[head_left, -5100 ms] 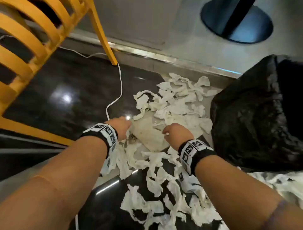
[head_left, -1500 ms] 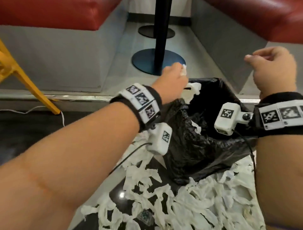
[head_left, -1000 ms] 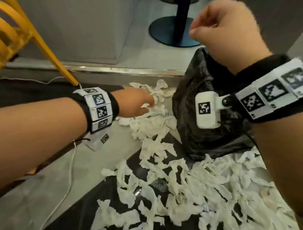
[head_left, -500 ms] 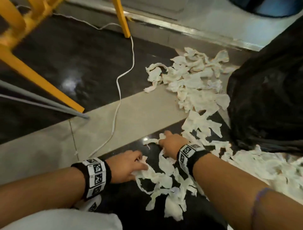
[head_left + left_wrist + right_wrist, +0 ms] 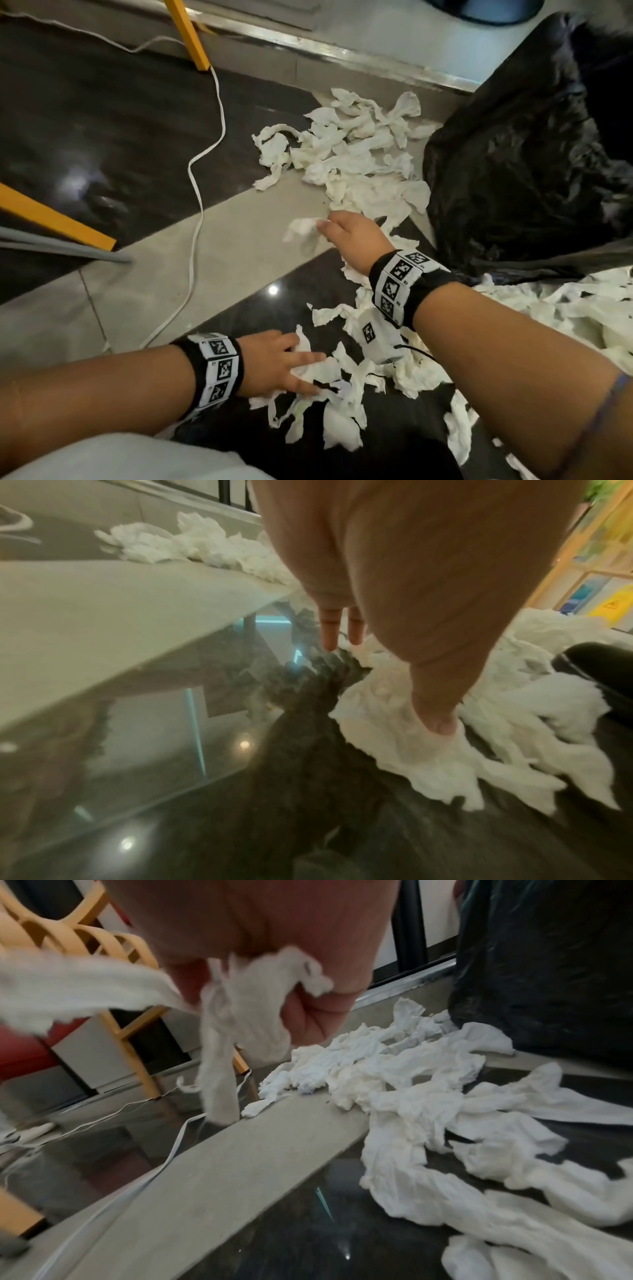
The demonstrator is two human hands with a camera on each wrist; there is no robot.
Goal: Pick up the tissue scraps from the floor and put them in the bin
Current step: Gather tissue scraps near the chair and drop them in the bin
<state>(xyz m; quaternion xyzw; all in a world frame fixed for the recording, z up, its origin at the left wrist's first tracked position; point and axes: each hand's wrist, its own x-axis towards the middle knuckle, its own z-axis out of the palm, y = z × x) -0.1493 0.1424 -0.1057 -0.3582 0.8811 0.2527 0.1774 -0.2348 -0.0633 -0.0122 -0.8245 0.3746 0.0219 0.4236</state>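
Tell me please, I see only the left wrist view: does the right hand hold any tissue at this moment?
Observer: Yes. The right hand grips a bunch of tissue scraps, and loose strips hang down from it.
Operator: Where is the bin from that hand?
Observer: The black bin bag stands on the floor to the right of that hand and a little beyond it.
Operator: Is there something on the floor that the hands should avoid?
Observer: A white cable lies across the floor to the left of the scraps, apart from both hands.
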